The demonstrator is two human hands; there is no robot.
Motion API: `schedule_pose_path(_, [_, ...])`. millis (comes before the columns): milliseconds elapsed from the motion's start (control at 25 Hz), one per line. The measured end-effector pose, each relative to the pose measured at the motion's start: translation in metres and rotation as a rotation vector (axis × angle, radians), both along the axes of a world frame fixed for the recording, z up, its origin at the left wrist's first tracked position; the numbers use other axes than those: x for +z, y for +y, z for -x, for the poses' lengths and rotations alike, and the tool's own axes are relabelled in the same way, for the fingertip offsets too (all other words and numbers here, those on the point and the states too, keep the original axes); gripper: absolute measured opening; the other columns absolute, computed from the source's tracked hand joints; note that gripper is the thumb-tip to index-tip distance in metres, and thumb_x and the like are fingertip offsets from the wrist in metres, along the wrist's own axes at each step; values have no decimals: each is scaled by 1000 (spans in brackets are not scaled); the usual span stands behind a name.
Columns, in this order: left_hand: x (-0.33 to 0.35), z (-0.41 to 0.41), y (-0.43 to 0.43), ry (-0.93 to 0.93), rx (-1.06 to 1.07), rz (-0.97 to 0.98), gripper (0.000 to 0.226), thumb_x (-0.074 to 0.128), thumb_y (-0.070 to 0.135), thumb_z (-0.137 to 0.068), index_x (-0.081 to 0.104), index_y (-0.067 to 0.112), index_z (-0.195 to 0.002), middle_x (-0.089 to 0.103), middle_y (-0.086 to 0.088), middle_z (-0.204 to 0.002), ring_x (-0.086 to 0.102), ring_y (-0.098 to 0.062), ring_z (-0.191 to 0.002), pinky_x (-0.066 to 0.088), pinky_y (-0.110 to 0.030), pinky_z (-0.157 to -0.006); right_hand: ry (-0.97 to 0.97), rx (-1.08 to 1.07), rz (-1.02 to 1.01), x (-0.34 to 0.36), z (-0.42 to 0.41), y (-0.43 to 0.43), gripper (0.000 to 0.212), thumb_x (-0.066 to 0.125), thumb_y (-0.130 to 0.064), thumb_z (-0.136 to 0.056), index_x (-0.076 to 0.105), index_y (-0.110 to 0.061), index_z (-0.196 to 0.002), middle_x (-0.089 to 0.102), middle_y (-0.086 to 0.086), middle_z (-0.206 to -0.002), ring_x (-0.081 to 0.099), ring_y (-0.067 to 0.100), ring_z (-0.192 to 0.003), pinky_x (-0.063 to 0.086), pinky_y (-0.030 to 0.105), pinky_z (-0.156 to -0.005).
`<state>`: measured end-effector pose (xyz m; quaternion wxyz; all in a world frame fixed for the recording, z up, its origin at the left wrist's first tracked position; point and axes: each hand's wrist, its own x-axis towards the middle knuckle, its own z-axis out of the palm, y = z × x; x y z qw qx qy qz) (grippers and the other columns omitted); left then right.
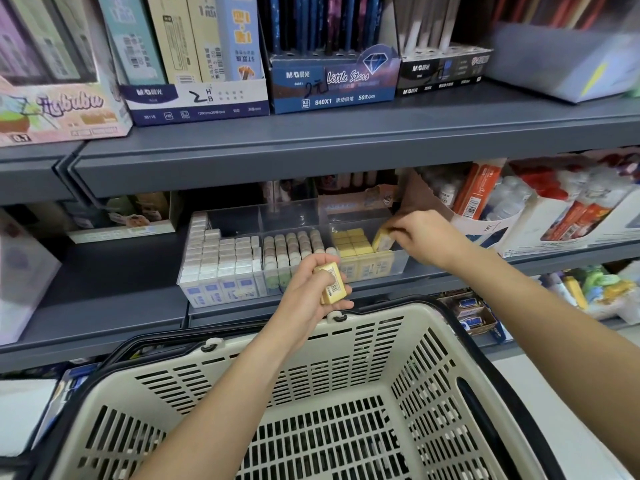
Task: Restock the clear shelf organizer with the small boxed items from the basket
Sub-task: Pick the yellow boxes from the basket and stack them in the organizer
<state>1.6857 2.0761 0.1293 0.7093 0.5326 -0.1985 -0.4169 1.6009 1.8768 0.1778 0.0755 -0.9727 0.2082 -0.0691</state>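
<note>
A clear shelf organizer [294,216] stands on the middle shelf, with white boxes at left, round-topped items in the middle and yellow boxes [351,242] at right. My right hand [420,239] pinches a small yellow box [382,239] over the right compartment. In front of the organizer, above the basket rim, my left hand [308,292] grips a small stack of yellow boxes [333,284]. The beige plastic basket [377,344] sits below my arms; its slotted floor shows no boxes where visible.
A grey shelf edge [311,161] overhangs the organizer closely. Pencil display boxes [332,84] line the upper shelf. Glue bottles and tubes [540,202] stand to the organizer's right, and cartons [121,220] to its left. Lower shelves hold more goods [595,289].
</note>
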Motion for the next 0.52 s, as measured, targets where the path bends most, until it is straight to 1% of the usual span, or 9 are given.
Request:
schedule_pose_path(80, [2,0,0,7,3,-11,27,38,-4,-92,56,15,-102,60,-8,-87,64,-16,-77,55,-28,-62,83,4,-25,-6,-4,2,29,46,-22,-94,63,-22,-118,63,2,-123,56,25,-113,45,38,-96])
schedule_pose_path(160, [3,1,0,-14,6,-32,27,41,-3,-93,55,17,-103,60,-9,-93,66,-15,-77,56,-27,-64,96,0,-60,-9,-8,0,28,46,-21,-94,64,-25,-115,62,-3,-123,55,21,-115,42,37,-100])
schedule_pose_path(280, [1,2,-1,-59,-5,-26,26,50,0,-92,52,20,-109,57,-14,-116,69,-15,-84,57,-26,-68,124,2,-92,-9,-12,-2,26,48,-21,-94,67,-25,-112,63,-5,-122,55,18,-115,40,34,-103])
schedule_pose_path(320, [0,3,0,-58,-4,-16,27,53,1,-91,51,19,-110,56,-15,-121,69,-16,-87,57,-27,-69,146,4,-74,-8,-13,0,26,49,-23,-94,66,-25,-112,63,-6,-122,55,18,-115,39,34,-103])
schedule_pose_path(360, [-1,3,0,-51,0,-9,27,56,2,-89,50,18,-110,57,-16,-122,69,-18,-90,57,-27,-70,138,1,-34,-8,-12,3,25,50,-25,-93,66,-26,-113,64,-6,-121,56,18,-114,39,36,-102])
schedule_pose_path(400, [-2,3,0,-41,8,-8,26,58,2,-88,51,17,-109,59,-17,-120,69,-20,-92,58,-28,-70,73,2,6,-7,-11,7,25,51,-27,-93,66,-26,-113,65,-5,-118,58,18,-111,41,36,-100])
schedule_pose_path(440, [-3,3,0,-35,18,-12,24,60,3,-87,52,15,-106,61,-17,-115,69,-21,-92,58,-28,-69,-40,16,-10,-6,-8,13,24,54,-28,-91,68,-25,-110,68,-5,-113,61,15,-105,44,34,-96])
schedule_pose_path(480, [-3,3,-1,-37,25,-18,22,61,4,-86,53,14,-103,63,-14,-110,69,-21,-91,58,-27,-68,-165,39,-119,-5,-6,21,21,57,-27,-89,70,-23,-106,70,-6,-105,63,9,-96,47,30,-89])
schedule_pose_path(520, [-3,3,-1,-42,29,-22,20,62,5,-85,55,14,-101,65,-11,-104,69,-20,-88,57,-26,-66,-254,76,-294,-4,-2,30,18,61,-26,-87,71,-23,-101,71,-9,-95,63,1,-84,48,23,-81])
